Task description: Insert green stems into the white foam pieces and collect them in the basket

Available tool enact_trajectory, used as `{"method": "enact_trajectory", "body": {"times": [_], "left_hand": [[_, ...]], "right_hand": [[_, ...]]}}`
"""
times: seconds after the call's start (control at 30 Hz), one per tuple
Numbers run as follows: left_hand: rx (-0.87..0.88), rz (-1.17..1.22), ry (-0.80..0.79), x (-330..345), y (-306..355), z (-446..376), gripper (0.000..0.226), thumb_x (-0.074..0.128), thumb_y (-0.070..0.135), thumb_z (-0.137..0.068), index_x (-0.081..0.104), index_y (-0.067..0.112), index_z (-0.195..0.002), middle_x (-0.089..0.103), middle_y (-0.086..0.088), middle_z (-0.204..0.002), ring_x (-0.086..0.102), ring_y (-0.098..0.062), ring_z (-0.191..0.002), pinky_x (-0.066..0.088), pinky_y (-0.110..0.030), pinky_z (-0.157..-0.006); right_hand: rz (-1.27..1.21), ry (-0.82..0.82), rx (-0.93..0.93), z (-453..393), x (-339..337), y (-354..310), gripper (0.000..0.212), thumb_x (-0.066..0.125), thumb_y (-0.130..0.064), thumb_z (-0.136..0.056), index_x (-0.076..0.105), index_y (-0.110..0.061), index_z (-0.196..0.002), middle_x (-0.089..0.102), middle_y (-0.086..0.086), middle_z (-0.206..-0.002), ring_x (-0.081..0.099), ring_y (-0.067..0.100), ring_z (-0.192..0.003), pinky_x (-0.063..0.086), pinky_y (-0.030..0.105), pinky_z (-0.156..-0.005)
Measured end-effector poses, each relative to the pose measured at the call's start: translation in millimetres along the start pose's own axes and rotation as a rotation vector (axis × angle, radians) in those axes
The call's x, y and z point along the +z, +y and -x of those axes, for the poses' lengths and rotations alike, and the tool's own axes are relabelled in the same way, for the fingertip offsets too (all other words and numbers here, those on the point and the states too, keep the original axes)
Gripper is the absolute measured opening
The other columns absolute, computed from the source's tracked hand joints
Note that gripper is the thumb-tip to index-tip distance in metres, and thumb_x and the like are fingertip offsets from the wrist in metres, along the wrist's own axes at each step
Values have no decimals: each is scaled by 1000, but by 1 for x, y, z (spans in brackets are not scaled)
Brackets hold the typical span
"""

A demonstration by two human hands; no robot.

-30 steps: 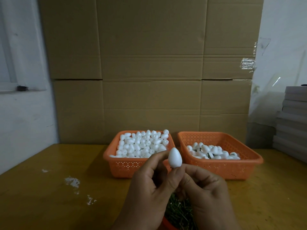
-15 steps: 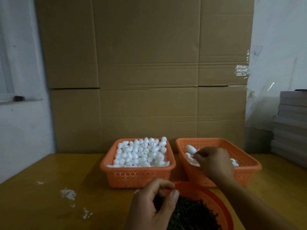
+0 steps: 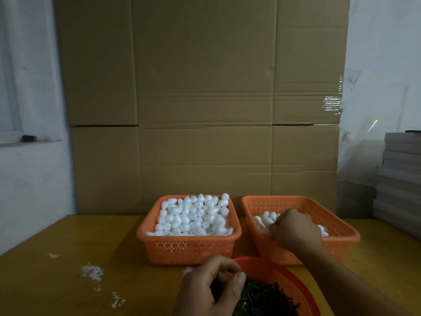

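Observation:
The left orange basket (image 3: 189, 238) is heaped with white foam pieces (image 3: 196, 215). The right orange basket (image 3: 341, 224) holds a smaller pile of foam pieces (image 3: 265, 218). My right hand (image 3: 293, 229) reaches down into that pile. The back of the hand hides its fingertips, so a held piece cannot be made out. My left hand (image 3: 209, 290) hovers with loosely curled fingers over the near edge of a round orange basket (image 3: 293, 281) filled with green stems (image 3: 262, 297). Nothing shows between its thumb and fingers.
A tall cardboard wall (image 3: 205, 110) stands right behind the baskets. Stacked grey boards (image 3: 401, 183) sit at the far right. White foam crumbs (image 3: 92, 271) lie on the yellow wooden table (image 3: 57, 293) to the left.
My right hand carried the foam piece from in front of me to the right basket and lowered into its pile. My left hand let go and stayed over the stems.

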State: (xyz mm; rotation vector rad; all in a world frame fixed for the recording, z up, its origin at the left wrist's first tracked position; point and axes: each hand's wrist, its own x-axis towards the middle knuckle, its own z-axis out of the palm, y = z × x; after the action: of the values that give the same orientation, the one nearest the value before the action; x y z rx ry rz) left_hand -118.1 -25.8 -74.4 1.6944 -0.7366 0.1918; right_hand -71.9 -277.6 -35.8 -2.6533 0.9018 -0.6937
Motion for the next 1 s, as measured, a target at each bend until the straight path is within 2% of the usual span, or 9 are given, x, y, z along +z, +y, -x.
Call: {"method": "enact_trajectory", "body": {"times": [0.13, 0.2, 0.27, 0.37, 0.47, 0.6, 0.77, 0.9, 1.0], "left_hand": [[6, -7, 1, 0, 0, 1, 37, 60, 70, -61, 69, 45, -86, 62, 5, -69, 62, -16, -78, 49, -26, -73], [8, -3, 11, -1, 0, 1, 35, 61, 68, -62, 70, 44, -86, 61, 8, -67, 62, -15, -77, 49, -26, -73], [-2, 5, 18, -1, 1, 2, 26, 68, 61, -66, 70, 43, -85, 62, 8, -66, 63, -13, -74, 50, -27, -74], [-44, -4, 6, 0, 1, 2, 8, 79, 41, -77, 71, 41, -81, 63, 2, -67, 63, -15, -74, 50, -26, -74], [-68, -18, 11, 2, 2, 1, 17, 82, 29, -79, 71, 42, -76, 62, 0, -66, 63, -18, -74, 49, -25, -73], [-74, -25, 17, 3, 4, 0, 20, 83, 25, -78, 71, 41, -73, 62, -1, -65, 63, -19, -73, 50, -29, -75], [-90, -13, 34, 4, 3, 1, 21, 83, 23, -78, 71, 40, -73, 63, -1, -65, 63, -15, -67, 49, -25, -70], [-91, -43, 57, 7, 3, 2, 23, 84, 21, -76, 72, 40, -71, 63, -7, -68, 64, -19, -70, 52, -30, -73], [-95, -55, 71, 4, 5, 1, 25, 85, 16, -73, 73, 37, -69, 64, -4, -66, 65, -14, -64, 50, -20, -66]], "right_hand": [[25, -22, -6, 2, -4, -3, 54, 48, -70, -85, 66, -19, -75, 67, -3, -80, 59, 23, -94, 29, 39, -76], [-19, -33, -33, 5, -6, -1, 45, 49, -56, -89, 63, -19, -68, 67, -1, -75, 61, 24, -89, 43, 37, -82], [-67, 9, -72, 10, -6, 1, 38, 49, -41, -91, 58, -19, -61, 68, 2, -72, 62, 27, -85, 51, 41, -86], [-110, 126, -128, 18, -2, 2, 42, 48, -28, -94, 53, -18, -53, 63, 1, -61, 59, 30, -80, 48, 40, -86], [-220, 182, -172, 30, 0, -4, 44, 51, -26, -93, 47, -20, -49, 50, -5, -51, 56, 29, -75, 48, 42, -82], [-270, 207, -202, 43, 0, -9, 42, 52, -32, -91, 52, -22, -50, 53, -7, -54, 55, 22, -77, 47, 39, -78], [-282, 212, -223, 54, -4, -13, 36, 54, -33, -90, 65, -22, -58, 60, -6, -60, 52, 19, -79, 46, 39, -77], [-280, 155, -264, 64, -8, -18, 40, 50, -35, -90, 55, -24, -52, 57, -6, -57, 52, 14, -75, 47, 38, -76], [-259, 147, -313, 77, -12, -22, 42, 53, -37, -89, 47, -28, -49, 56, -8, -59, 48, 11, -77, 42, 33, -70]]}}
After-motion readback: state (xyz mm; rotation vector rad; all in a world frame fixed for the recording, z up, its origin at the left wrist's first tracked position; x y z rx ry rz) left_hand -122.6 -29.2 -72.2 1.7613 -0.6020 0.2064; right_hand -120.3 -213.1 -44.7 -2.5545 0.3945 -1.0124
